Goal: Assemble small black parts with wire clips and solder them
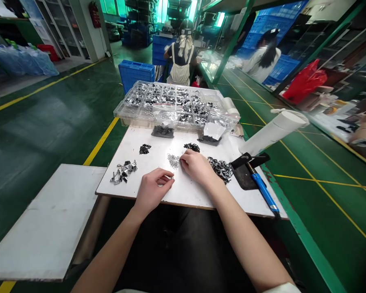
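Over the front of the white tabletop (118,150), my left hand (155,186) pinches something too small to name between thumb and forefinger. My right hand (197,165) has its fingertips together at the edge of a pile of tiny silvery metal parts (173,161); what they grip, if anything, is hidden. Beyond that hand lies a heap of small black parts (191,147), and a second black heap (145,149) sits further left. Shiny metal-and-black pieces (123,171) are loosely spread at the left. Many dark glossy clips or similar parts (221,170) are piled beside my right forearm.
A clear compartment tray (118,112) full of shiny parts stands at the back, with two plastic bags (163,130) of black parts before it. At right are a blue-handled tool (264,191) and a white roll (274,130). Two people (183,57) work further off.
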